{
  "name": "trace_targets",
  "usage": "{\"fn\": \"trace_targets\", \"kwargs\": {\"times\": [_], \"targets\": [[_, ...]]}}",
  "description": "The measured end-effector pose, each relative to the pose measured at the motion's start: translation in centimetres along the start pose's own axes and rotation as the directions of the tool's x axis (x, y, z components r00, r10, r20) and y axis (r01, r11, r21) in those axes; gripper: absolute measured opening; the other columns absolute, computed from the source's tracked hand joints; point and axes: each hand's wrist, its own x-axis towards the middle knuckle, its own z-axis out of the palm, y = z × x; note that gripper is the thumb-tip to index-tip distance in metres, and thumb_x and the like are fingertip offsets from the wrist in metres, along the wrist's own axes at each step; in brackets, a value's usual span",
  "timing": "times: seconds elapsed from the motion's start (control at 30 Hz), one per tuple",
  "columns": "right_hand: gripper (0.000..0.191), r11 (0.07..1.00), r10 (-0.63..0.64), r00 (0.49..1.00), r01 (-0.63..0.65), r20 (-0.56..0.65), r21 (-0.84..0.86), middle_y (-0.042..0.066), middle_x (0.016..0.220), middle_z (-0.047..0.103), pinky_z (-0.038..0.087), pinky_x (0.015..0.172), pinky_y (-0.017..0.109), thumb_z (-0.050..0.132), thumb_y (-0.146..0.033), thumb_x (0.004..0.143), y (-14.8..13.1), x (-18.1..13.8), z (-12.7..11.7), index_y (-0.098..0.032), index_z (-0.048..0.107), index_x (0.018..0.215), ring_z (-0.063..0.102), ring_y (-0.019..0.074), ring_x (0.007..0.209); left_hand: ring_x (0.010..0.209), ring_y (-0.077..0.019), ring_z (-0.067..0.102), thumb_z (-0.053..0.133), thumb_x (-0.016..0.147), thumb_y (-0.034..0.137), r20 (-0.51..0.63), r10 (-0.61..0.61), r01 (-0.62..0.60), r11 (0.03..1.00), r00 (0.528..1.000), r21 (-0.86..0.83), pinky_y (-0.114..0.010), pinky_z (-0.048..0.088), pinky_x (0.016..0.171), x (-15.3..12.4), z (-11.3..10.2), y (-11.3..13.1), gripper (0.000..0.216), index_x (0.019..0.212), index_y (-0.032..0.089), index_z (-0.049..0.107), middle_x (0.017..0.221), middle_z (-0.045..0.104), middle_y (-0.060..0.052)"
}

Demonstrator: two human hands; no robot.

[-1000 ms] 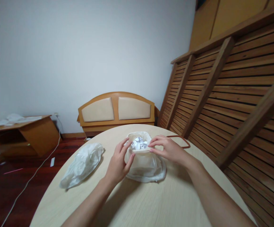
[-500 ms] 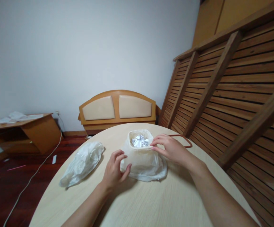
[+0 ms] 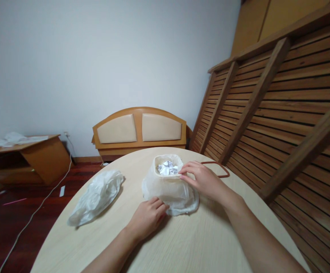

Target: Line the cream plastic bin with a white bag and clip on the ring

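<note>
In the head view, the round table (image 3: 205, 246) is the landmark, and a white plastic bag (image 3: 172, 189) stands over its middle, towards the far side, with a squarish mouth open upwards and crumpled silver foil (image 3: 167, 168) showing inside. The person's right hand (image 3: 200, 176) is at the right of that mouth, thumb and fingertips brought narrowly together on the rim, apparently pinching it. The left hand (image 3: 148, 217) is curled low at the bag's near lower edge, just above the table; whether its hidden fingertips grip the plastic cannot be told. Towards the table's left edge lies a crumpled plastic bag (image 3: 98, 197), and near its far right edge a brown loop (image 3: 223, 168). The white bag's skin looks thin, soft and a little slippery, likely to wrinkle and perhaps tear if tugged at one point. The mouth keeps its shape, so something stiffer may sit beneath, though that is hidden. Foil suggests a light load, easily squashed. The thicker rim seems the best hold, pinched on opposite sides, while the loose lower edge would probably just slide or fold.
</note>
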Motion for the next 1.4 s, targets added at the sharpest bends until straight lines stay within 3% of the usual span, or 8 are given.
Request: {"fn": "trace_targets", "kwargs": {"times": [0.27,0.43,0.6,0.83,1.03,1.17,1.4], "targets": [[0.012,0.999,-0.007,1.0,0.007,0.006,-0.033,0.008,0.104,0.074,0.051,0.093,0.039,0.064,-0.022,0.094,-0.4,-0.3,0.3,-0.02,0.074,0.1,0.065,0.0238,0.103,0.076,-0.0203,0.065,0.056,0.093,0.014,-0.032,0.056,-0.054,0.996,0.998,0.074,-0.028,0.053,0.06,-0.1,0.5,0.5,0.016,0.106,0.02,0.064,0.081,0.069,-0.003],[0.014,0.999,-0.024,1.0,0.025,0.007,-0.025,0.008,0.105,0.073,0.051,0.094,0.04,0.063,-0.022,0.094,-0.4,-0.4,0.6,-0.02,0.075,0.101,0.065,0.0238,0.104,0.075,-0.0206,0.065,0.052,0.092,0.01,-0.206,0.119,-0.095,0.988,0.971,0.123,-0.03,0.051,0.06,-0.2,0.2,0.8,0.019,0.107,0.018,0.061,0.083,0.07,-0.005],[0.017,0.997,-0.071,0.997,0.072,-0.021,0.033,0.006,0.103,0.074,0.051,0.088,0.034,0.06,-0.02,0.095,-1.7,-0.3,0.3,-0.022,0.076,0.101,0.066,0.0208,0.099,0.071,-0.0173,0.066,0.048,0.092,0.007,-0.411,0.121,-0.087,0.991,0.904,0.101,-0.029,0.049,0.062,-0.2,-0.5,0.8,0.018,0.102,0.018,0.058,0.085,0.071,-0.005],[0.011,0.997,-0.081,0.955,0.074,0.286,0.035,0.001,0.082,0.077,0.043,0.067,0.026,0.071,-0.032,0.088,-5.0,-0.6,0.2,-0.024,0.078,0.086,0.068,0.0171,0.074,0.067,-0.0142,0.064,0.054,0.089,0.006,-0.599,0.022,-0.024,1.0,0.801,0.005,-0.023,0.047,0.06,-0.5,-1.3,0.3,0.016,0.097,0.02,0.055,0.084,0.07,-0.004],[0.008,0.996,-0.046,0.934,0.072,0.354,-0.06,0.003,0.078,0.078,0.037,0.061,0.027,0.072,-0.024,0.083,-6.3,-0.6,1.0,-0.023,0.079,0.08,0.068,0.0186,0.071,0.069,-0.0125,0.066,0.053,0.089,0.005,-0.636,-0.006,-0.047,0.997,0.772,-0.067,-0.019,0.051,0.06,-0.7,-1.8,0.3,0.018,0.099,0.02,0.054,0.084,0.069,-0.004],[0.019,0.996,-0.03,0.933,0.057,0.358,-0.068,0.003,0.081,0.079,0.037,0.061,0.027,0.064,-0.011,0.082,-6.6,-0.5,1.1,-0.023,0.079,0.081,0.069,0.0186,0.071,0.072,-0.0123,0.066,0.052,0.09,0.006,-0.636,-0.026,-0.049,0.994,0.771,-0.1,-0.019,0.053,0.062,-0.7,-1.7,0.2,0.019,0.101,0.021,0.054,0.086,0.068,-0.004],[0.009,0.998,-0.018,0.941,0.038,0.337,-0.053,0.001,0.073,0.075,0.034,0.057,0.027,0.068,-0.019,0.081,-6.9,-0.6,1.0,-0.023,0.076,0.078,0.065,0.0173,0.065,0.071,-0.0113,0.064,0.051,0.091,0.007,-0.644,-0.069,-0.035,0.989,0.762,-0.147,-0.019,0.053,0.061,-0.6,-1.9,0.3,0.017,0.1,0.021,0.053,0.086,0.065,-0.004]]}}
